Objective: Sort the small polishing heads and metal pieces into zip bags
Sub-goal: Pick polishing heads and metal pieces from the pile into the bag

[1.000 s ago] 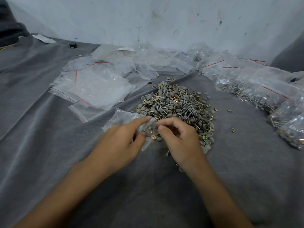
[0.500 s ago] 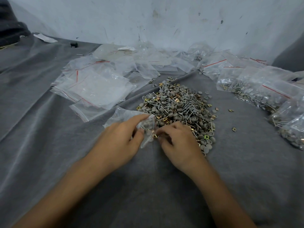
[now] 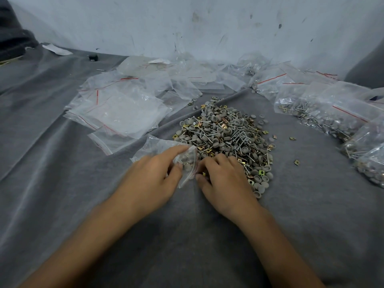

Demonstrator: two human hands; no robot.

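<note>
Far left of the heap of parts (image 3: 226, 138): loose stack of empty zip bags (image 3: 124, 113) on the grey cloth (image 3: 62, 183), untouched. Just left of the heap: left hand (image 3: 151, 173) pinching the small zip bag (image 3: 158, 144) between thumb and forefinger, mouth turned toward the heap, with a few grey polishing heads (image 3: 187, 163) already inside. At the heap's near-left edge, right against the bag mouth: right hand (image 3: 224, 179), fingers curled down among the pieces; impossible to tell whether gripping anything. Right of the heap: stray brass pieces (image 3: 296, 162) on the cloth, then filled bags (image 3: 332, 119).

Likely trouble from here: a slack pinch folding the mouth shut and sending pieces short onto the cloth; tipping the bag mouth-down and spilling the heads back out; scooping blindly from so tangled a heap and bagging nails or brass with the heads.
</note>
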